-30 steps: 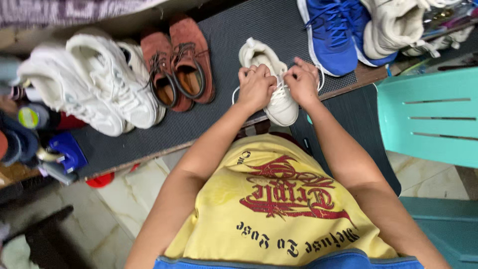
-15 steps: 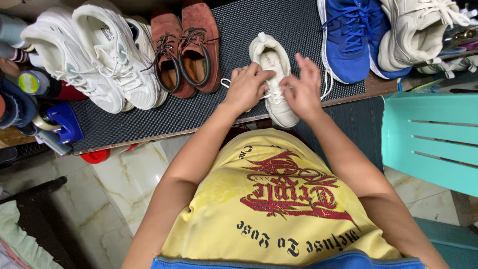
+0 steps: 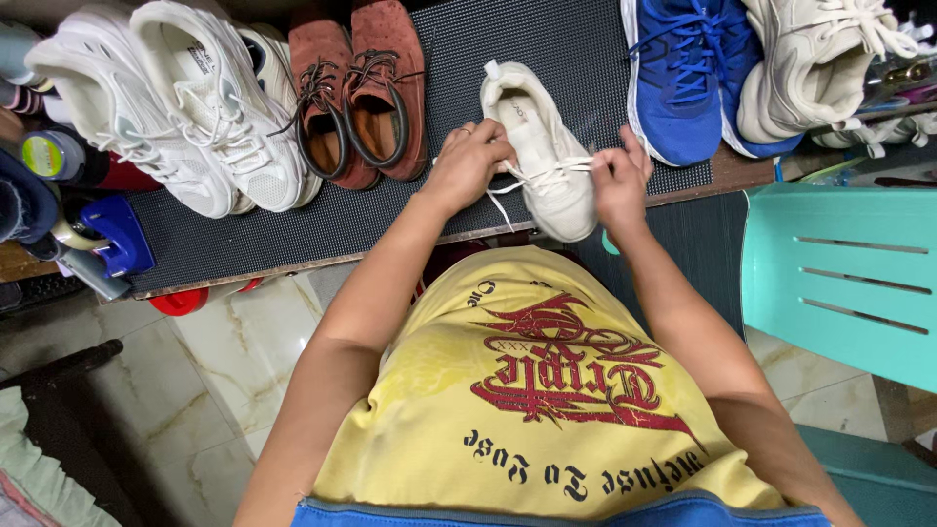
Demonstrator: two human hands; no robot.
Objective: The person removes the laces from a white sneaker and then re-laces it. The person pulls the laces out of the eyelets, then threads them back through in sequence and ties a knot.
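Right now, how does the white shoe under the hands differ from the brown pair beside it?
The white shoe is a single cream sneaker; the brown shoes stand as a pair. Its white laces are pulled out sideways by the left hand and right hand; the brown pair's dark laces lie loose and untouched. Both sit on the black mat, toes toward the person.

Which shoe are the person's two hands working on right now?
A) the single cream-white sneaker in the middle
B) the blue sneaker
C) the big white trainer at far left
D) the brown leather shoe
A: the left hand and right hand pull laces on the cream-white sneaker.
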